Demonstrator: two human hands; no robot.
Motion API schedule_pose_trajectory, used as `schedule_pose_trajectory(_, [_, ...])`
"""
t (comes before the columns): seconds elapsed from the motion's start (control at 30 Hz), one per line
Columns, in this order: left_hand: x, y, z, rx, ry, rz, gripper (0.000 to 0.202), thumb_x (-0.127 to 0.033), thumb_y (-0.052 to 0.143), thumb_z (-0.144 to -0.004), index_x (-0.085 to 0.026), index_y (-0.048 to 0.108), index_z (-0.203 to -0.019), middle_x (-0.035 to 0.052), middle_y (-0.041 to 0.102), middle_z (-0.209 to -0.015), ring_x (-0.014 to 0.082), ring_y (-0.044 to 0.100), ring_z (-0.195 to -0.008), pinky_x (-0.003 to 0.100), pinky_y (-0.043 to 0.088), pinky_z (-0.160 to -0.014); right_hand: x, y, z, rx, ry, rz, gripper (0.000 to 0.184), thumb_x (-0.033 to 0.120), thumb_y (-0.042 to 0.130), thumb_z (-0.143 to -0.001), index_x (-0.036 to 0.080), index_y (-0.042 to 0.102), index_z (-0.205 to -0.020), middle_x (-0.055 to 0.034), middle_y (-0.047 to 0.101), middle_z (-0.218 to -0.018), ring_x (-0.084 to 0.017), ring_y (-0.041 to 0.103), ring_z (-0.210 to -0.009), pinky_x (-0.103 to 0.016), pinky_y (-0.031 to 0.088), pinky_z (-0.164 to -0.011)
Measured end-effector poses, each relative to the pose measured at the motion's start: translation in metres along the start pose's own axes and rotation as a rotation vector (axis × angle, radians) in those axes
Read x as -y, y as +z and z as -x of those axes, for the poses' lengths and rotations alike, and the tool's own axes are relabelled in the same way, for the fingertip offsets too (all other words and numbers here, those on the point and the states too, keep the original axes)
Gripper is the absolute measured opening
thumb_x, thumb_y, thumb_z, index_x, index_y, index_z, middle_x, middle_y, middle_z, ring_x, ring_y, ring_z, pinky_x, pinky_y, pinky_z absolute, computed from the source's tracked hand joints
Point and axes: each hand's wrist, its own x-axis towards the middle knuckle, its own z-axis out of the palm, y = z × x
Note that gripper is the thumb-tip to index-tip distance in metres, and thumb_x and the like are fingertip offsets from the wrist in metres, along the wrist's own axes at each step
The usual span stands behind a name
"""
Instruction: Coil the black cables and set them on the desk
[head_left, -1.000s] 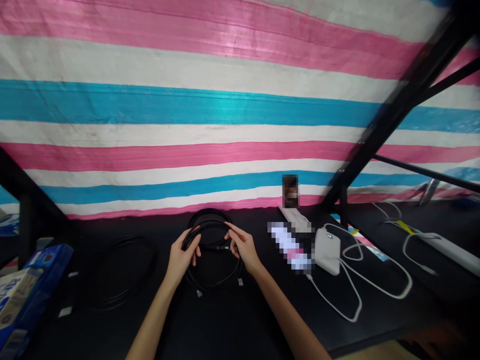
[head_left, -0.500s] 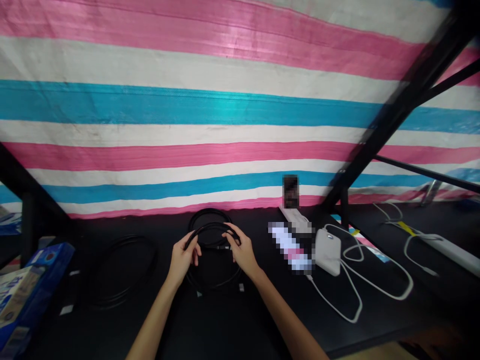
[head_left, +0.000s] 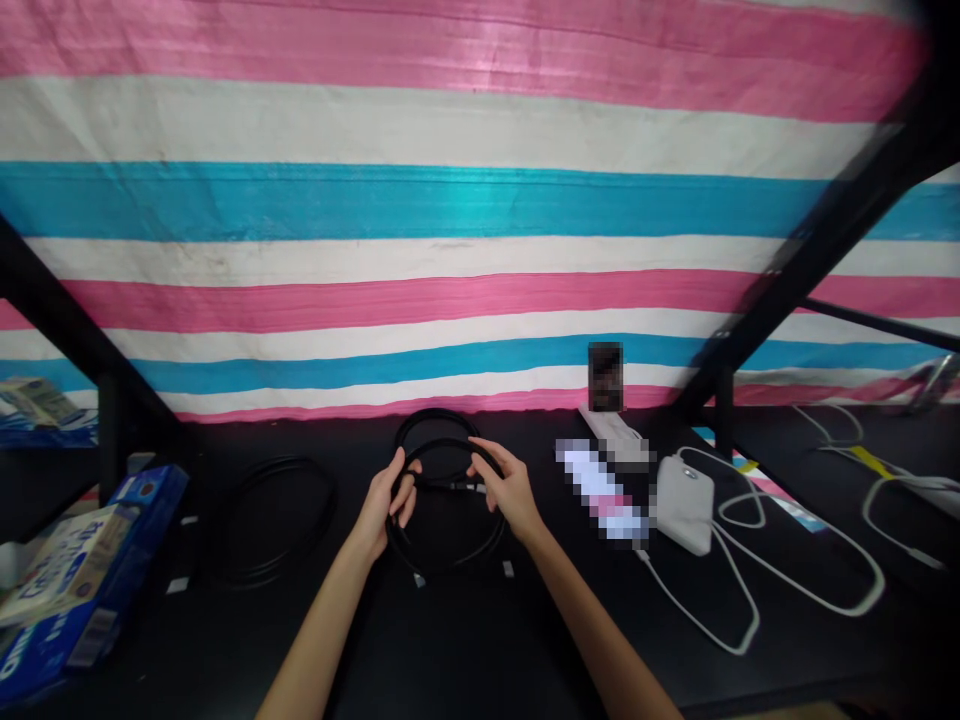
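Our view's swung left a bit; left hand (head_left: pixel 391 497) & right hand (head_left: pixel 510 487) both pinch the black cable coil (head_left: pixel 450 485) so we keep its loops together.

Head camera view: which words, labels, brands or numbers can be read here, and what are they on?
Blue carton: white lettering, blurred and cut by the frame edge; unreadable.
Pale carton on it: slanted blue print, too blurred.
Pixelated patches: unreadable.
Black cable, striped tarp: no text visible.
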Motion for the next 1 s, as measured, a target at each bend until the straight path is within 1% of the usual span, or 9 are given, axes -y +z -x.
schedule_pose_trajectory(0.1, [-0.001,-0.001,-0.001,-0.036,0.002,0.120,0.046,-0.056,0.047,-0.080,-0.013,0.061,-0.078,-0.0114,0.022,-0.030,0.0041,0.022,-0.027,0.019,0.020,-0.038,0.000,0.000,-0.002,0.062,0.062,-0.132,0.039,0.047,0.054,-0.081,0.014,0.065,-0.097,0.0028,0.058,-0.054,-0.004,0.036,-0.028,-0.018,0.034,-0.027])
schedule_pose_trajectory(0.23, [-0.001,-0.005,-0.003,-0.065,0.015,0.190,0.045,-0.056,0.048,-0.080,-0.013,0.061,-0.080,-0.0115,0.022,-0.031,0.0031,0.020,-0.028,0.018,0.021,-0.038,0.001,0.001,-0.003,0.084,0.113,-0.208,0.046,0.053,0.051,-0.081,0.011,0.066,-0.092,0.0036,0.054,-0.050,-0.006,0.041,-0.029,-0.020,0.041,-0.030])
schedule_pose_trajectory(0.33, [-0.001,-0.007,-0.004,-0.071,0.015,0.241,0.043,-0.055,0.051,-0.079,-0.014,0.060,-0.080,-0.0114,0.022,-0.031,0.0026,0.019,-0.028,0.017,0.018,-0.035,0.002,0.001,-0.002,0.103,0.074,-0.130,0.043,0.051,0.052,-0.080,0.013,0.062,-0.098,0.0041,0.056,-0.051,-0.008,0.047,-0.031,-0.019,0.040,-0.031])
schedule_pose_trajectory(0.4, [-0.002,-0.008,-0.004,-0.079,0.017,0.296,0.041,-0.055,0.051,-0.079,-0.014,0.059,-0.080,-0.0114,0.022,-0.032,0.0026,0.018,-0.029,0.017,0.016,-0.034,0.002,0.001,-0.001,0.112,0.033,-0.032,0.037,0.048,0.056,-0.079,0.014,0.061,-0.093,0.0044,0.056,-0.051,-0.008,0.051,-0.034,-0.018,0.041,-0.033])
schedule_pose_trajectory(0.53, [-0.004,-0.012,-0.006,-0.153,0.086,0.356,0.040,-0.055,0.052,-0.078,-0.016,0.058,-0.084,-0.0119,0.022,-0.035,0.0033,0.019,-0.029,0.018,0.016,-0.033,0.005,-0.003,0.000,0.173,0.085,0.026,0.036,0.048,0.059,-0.076,0.015,0.061,-0.091,0.0036,0.059,-0.054,-0.009,0.052,-0.037,-0.017,0.041,-0.031])
schedule_pose_trajectory(0.6, [-0.003,-0.013,-0.006,-0.223,0.150,0.236,0.045,-0.059,0.049,-0.078,-0.016,0.059,-0.087,-0.0117,0.023,-0.036,0.0039,0.024,-0.030,0.017,0.019,-0.033,0.007,-0.006,-0.001,0.213,0.122,-0.014,0.041,0.050,0.057,-0.076,0.015,0.061,-0.095,0.0023,0.062,-0.057,-0.008,0.051,-0.034,-0.016,0.040,-0.030])
schedule_pose_trajectory(0.73, [0.004,-0.015,-0.004,-0.347,0.265,-0.212,0.055,-0.064,0.038,-0.079,-0.014,0.060,-0.085,-0.0080,0.036,-0.039,0.0086,0.045,-0.036,0.019,0.032,-0.039,0.010,-0.009,-0.002,0.209,0.131,-0.113,0.044,0.052,0.057,-0.076,0.014,0.062,-0.098,0.0017,0.062,-0.054,-0.010,0.052,-0.034,-0.018,0.042,-0.029])
schedule_pose_trajectory(0.87, [0.011,-0.017,-0.003,-0.391,0.261,-0.384,0.047,-0.061,0.049,-0.075,-0.015,0.061,-0.075,-0.0061,0.043,-0.039,0.0097,0.038,-0.029,0.020,0.025,-0.031,0.010,-0.006,0.000,0.122,0.157,-0.163,0.042,0.054,0.059,-0.074,0.016,0.060,-0.090,0.0030,0.058,-0.047,-0.012,0.052,-0.032,-0.017,0.034,-0.024])
schedule_pose_trajectory(1.0, [0.007,-0.023,-0.002,-0.435,0.289,-0.466,0.046,-0.061,0.052,-0.073,-0.016,0.059,-0.065,-0.0070,0.035,-0.037,0.0080,0.032,-0.030,0.020,0.019,-0.032,0.008,-0.006,-0.001,0.005,0.149,-0.197,0.038,0.055,0.064,-0.070,0.019,0.052,-0.070,0.0089,0.044,-0.038,-0.009,0.043,-0.026,-0.016,0.024,-0.022])
